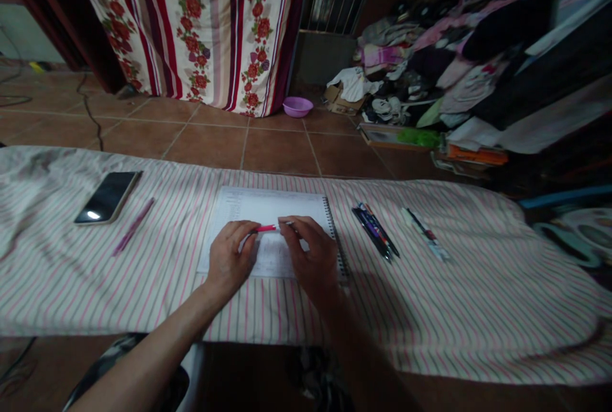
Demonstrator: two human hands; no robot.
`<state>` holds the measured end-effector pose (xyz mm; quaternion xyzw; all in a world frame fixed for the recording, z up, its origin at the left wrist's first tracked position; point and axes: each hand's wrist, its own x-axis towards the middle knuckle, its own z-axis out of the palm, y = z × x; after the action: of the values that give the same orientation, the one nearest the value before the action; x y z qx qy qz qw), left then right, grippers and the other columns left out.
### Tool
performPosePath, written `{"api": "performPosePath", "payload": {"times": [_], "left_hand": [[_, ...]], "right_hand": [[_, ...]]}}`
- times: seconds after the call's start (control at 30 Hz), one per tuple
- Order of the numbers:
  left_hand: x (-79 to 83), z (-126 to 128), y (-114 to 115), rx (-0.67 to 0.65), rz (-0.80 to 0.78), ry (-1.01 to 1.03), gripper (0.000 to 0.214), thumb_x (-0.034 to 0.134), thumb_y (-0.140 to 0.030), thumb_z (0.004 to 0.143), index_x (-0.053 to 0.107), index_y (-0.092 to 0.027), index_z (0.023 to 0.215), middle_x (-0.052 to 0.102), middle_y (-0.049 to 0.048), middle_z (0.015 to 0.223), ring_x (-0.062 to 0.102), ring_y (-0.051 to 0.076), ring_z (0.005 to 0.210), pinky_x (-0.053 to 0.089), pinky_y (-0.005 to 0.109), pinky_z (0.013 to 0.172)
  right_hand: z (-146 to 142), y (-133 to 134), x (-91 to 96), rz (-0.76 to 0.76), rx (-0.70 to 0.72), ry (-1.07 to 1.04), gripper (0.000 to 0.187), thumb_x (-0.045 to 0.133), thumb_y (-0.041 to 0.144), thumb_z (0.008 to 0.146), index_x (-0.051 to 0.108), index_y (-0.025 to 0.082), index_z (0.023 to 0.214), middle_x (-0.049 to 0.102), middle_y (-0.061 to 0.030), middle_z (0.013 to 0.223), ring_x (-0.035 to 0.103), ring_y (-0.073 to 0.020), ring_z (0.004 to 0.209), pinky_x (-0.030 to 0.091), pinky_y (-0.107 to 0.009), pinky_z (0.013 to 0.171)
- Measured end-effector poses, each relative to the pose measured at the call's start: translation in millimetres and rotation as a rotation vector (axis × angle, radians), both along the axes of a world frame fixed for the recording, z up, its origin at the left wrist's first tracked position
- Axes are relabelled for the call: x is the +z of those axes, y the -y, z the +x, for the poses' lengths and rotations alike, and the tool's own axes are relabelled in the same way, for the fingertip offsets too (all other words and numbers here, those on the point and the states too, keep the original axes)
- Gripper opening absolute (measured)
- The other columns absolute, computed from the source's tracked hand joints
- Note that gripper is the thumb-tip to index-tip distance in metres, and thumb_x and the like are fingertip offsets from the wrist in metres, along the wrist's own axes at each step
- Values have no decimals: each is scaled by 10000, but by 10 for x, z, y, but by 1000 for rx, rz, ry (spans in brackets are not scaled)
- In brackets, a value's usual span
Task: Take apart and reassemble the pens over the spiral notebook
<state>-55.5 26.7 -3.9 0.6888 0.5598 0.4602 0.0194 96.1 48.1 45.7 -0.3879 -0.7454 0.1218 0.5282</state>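
Observation:
Both hands are over an open spiral notebook [275, 198] with writing on its page. My left hand [232, 256] is closed on a red pen [266, 228], whose light end points right. My right hand [310, 252] pinches a small, slim, pale piece [288, 223] just across from that end. A narrow gap seems to lie between the two, though blur makes it hard to be sure. Right of the notebook's spiral, several dark pens [375, 231] lie side by side. Farther right is a light pen with a dark section [424, 233].
A striped cloth [454, 310] covers the table. On the left lie a smartphone [108, 198] and a purple pen [134, 227]. Beyond the table are a floral curtain [215, 29], a pink basin [297, 106] on the tiled floor, and a large heap of clothes [444, 55].

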Motion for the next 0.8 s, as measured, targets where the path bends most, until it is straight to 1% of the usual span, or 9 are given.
{"api": "performPosePath", "payload": {"times": [0.1, 0.23, 0.33, 0.5, 0.63, 0.8], "left_hand": [[-4, -5, -1, 7, -2, 10, 184, 472, -139, 844, 606, -178, 964, 657, 61, 895, 599, 172, 851, 498, 317, 766], [0, -4, 2, 19, -24, 5, 183, 469, -140, 848, 606, -180, 962, 659, 63, 906, 600, 173, 862, 501, 327, 774], [2, -7, 1, 26, -6, 4, 183, 470, -144, 848, 599, -191, 969, 658, 55, 907, 601, 170, 859, 504, 326, 771], [-1, -16, -8, 25, -18, -9, 180, 477, -147, 849, 608, -177, 969, 659, 64, 907, 602, 174, 851, 503, 314, 760], [-11, -23, -12, 1, -37, -1, 203, 468, -163, 855, 620, -176, 987, 661, 71, 903, 598, 180, 845, 499, 318, 755], [16, -44, -15, -73, -74, -8, 253, 422, -190, 880, 616, -173, 1042, 647, 81, 889, 580, 186, 839, 488, 329, 740]], "right_hand": [[-4, -3, -7, -2, -1, -6, 149, 509, 179, 852, 656, 179, 834, 685, -60, 784, 655, -153, 739, 539, -279, 688], [-7, -2, -11, -48, -11, 3, 152, 499, 191, 859, 650, 188, 846, 682, -53, 770, 652, -149, 714, 541, -274, 662], [-12, 3, -13, -68, -10, 5, 166, 481, 201, 868, 644, 183, 844, 679, -53, 768, 651, -152, 717, 542, -284, 666], [2, 4, -21, -117, -10, -4, 164, 456, 193, 877, 618, 172, 884, 669, -57, 797, 648, -148, 704, 543, -269, 616], [33, -10, -31, -120, 10, -37, 174, 424, 188, 881, 594, 181, 916, 662, -58, 863, 638, -134, 687, 541, -263, 591], [54, -19, -14, -220, 31, -120, 191, 396, 212, 891, 571, 178, 957, 654, -55, 879, 611, -99, 616, 519, -222, 524]]}}
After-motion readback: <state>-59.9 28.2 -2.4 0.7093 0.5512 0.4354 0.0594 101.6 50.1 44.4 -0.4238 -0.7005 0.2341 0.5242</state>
